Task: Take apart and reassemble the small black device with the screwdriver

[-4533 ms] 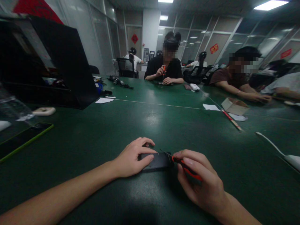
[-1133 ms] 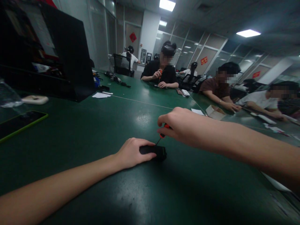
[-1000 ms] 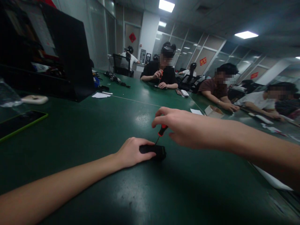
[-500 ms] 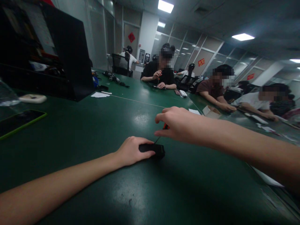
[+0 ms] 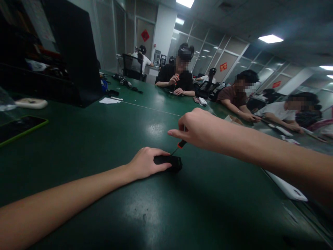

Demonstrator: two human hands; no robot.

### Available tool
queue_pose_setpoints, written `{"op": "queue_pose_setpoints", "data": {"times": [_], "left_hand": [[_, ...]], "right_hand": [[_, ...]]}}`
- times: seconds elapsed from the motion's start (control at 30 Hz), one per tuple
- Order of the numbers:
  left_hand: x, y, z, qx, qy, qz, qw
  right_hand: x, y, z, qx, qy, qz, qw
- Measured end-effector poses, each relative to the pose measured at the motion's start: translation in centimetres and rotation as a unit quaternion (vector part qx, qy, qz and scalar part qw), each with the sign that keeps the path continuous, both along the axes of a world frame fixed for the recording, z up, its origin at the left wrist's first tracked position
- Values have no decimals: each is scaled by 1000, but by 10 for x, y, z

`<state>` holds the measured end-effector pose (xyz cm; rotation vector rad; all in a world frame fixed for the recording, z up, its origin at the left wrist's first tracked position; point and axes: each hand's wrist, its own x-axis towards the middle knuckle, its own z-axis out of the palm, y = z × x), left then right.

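Note:
My left hand [image 5: 148,162] is closed around a small black box-shaped object [image 5: 176,162] lying on the green tabletop [image 5: 104,139]. Its thumb lies along the near side and its fingers along the far side. Above and to the right, my right hand [image 5: 194,127] grips a screwdriver [image 5: 181,143] with a black and orange handle. The thin shaft slants down to the left, and its tip meets the top of the black object near my left fingertips. The upper handle is mostly hidden by my right hand.
A large black case [image 5: 75,52] stands at the left, with a green-edged phone [image 5: 23,129] and a white oval item [image 5: 31,103] near it. Paper [image 5: 109,100] lies farther back. A white object [image 5: 286,185] is under my right forearm. Several people sit around the table.
My right hand has risen slightly and its grip has shifted, so more of the screwdriver handle shows. My left hand keeps hold of the black object. The view has tilted a little.

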<state>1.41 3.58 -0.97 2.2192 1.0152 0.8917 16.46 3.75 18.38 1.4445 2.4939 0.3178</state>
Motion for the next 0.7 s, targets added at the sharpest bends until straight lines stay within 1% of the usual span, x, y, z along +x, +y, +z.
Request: {"op": "queue_pose_setpoints", "data": {"times": [0.07, 0.13, 0.2, 0.27, 0.3, 0.33, 0.4, 0.47, 0.53, 0.6, 0.7], "left_hand": [[0, 0, 0, 1, -2, 0, 1000], [0, 0, -1, -1, -3, -2, 1000], [0, 0, -1, -4, -3, -3, 1000], [-1, 0, -1, -7, -6, -1, 1000], [-1, 0, -2, -7, -8, 0, 1000], [-1, 0, -2, -7, -8, 0, 1000], [-1, 0, -1, -5, -7, -3, 1000], [-1, 0, -1, -2, -5, -5, 1000], [-1, 0, 0, 1, -3, -5, 1000], [-1, 0, 0, 1, -1, -4, 1000], [-1, 0, -1, 0, -2, -3, 1000]], "right_hand": [[-1, -1, 0, -4, 0, -15, 1000], [2, -1, 1, -11, 13, 4, 1000], [8, 0, 2, -39, 42, 66, 996], [12, 0, 4, -93, 71, 138, 983], [14, 1, 5, -113, 82, 162, 977], [15, 1, 4, -119, 89, 171, 974], [14, 2, 2, -86, 91, 154, 980], [13, 2, 0, -40, 78, 116, 989], [11, 2, -2, -28, 51, 85, 995], [12, 1, -1, -47, 42, 94, 994], [14, -3, 1, -86, 69, 154, 982]]}}
